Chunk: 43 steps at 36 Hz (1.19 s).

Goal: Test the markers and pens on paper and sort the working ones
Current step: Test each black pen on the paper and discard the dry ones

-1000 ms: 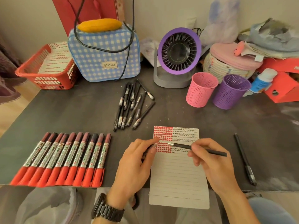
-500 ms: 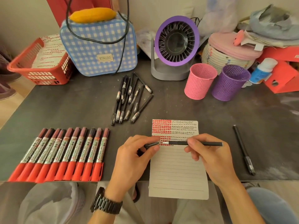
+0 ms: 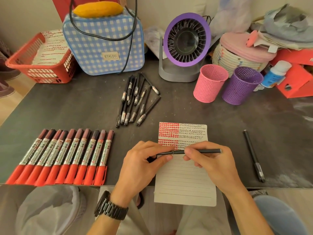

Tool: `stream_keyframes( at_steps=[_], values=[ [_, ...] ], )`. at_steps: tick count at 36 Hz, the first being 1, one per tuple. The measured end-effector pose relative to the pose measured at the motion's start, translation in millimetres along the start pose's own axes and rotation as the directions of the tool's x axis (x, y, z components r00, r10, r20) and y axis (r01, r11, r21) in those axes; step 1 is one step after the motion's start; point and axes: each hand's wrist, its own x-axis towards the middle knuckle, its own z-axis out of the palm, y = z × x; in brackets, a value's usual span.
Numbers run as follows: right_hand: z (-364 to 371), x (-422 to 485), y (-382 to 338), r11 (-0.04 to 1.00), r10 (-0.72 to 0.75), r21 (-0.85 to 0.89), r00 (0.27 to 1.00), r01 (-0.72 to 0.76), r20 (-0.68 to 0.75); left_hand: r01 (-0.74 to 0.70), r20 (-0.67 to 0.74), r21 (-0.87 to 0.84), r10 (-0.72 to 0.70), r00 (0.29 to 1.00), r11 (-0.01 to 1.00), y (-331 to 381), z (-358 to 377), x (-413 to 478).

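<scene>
- Holding a black pen [image 3: 203, 151] level just above the lined paper [image 3: 184, 184], I was at the cap step of one test.
- My left hand [image 3: 142, 163] pinched the cap [image 3: 165, 153] and my right hand [image 3: 211, 165] gripped the barrel; cap and barrel met end to end.
- I could not tell whether the cap was fully seated.
- The paper lay at the near edge of the worktop [image 3: 84, 107], its top rows filled with red and black marks, the rest bare.
- A loose pile of black pens [image 3: 135, 100] lay beyond it, a row of red markers [image 3: 64, 155] to the left, and a lone pen [image 3: 253, 155] well apart on the right.
- I judged the next move called for either a straight pull to free the tip for a scribble, or a firm push home before sorting, perhaps into the pink mesh cup [image 3: 209, 83] or the purple mesh cup [image 3: 240, 85].
</scene>
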Motion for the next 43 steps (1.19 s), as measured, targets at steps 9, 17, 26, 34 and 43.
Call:
stream_keyframes(
  at_steps=[9,17,26,34,43],
  values=[
    [1.6,3.4,-2.4,0.999,-0.027,-0.034,0.997,0.029,0.072,0.008,0.044,-0.032,-0.006,0.999,0.999,-1.4,0.3,1.4],
    [2.4,3.3,-1.3,0.998,-0.007,-0.059,0.997,0.012,0.082,0.001,0.06,-0.03,0.001,0.998,1.0,-0.9,-0.3,2.9],
    [10.0,1.8,0.5,0.997,-0.027,-0.075,0.998,0.032,0.064,-0.058,0.062,-0.011,0.059,0.996,0.998,2.5,-0.5,2.5],
    [-2.8,-2.3,-4.9,0.998,0.029,0.048,0.998,-0.026,-0.053,-0.044,0.031,0.243,0.038,0.999,0.969,-1.6,0.5,1.3],
    [-63.4,-18.5,-17.3,0.972,0.132,0.22,0.964,-0.08,-0.232,-0.002,0.101,0.48,-0.053,0.994,0.877,-3.6,9.7,1.6]
  ],
)
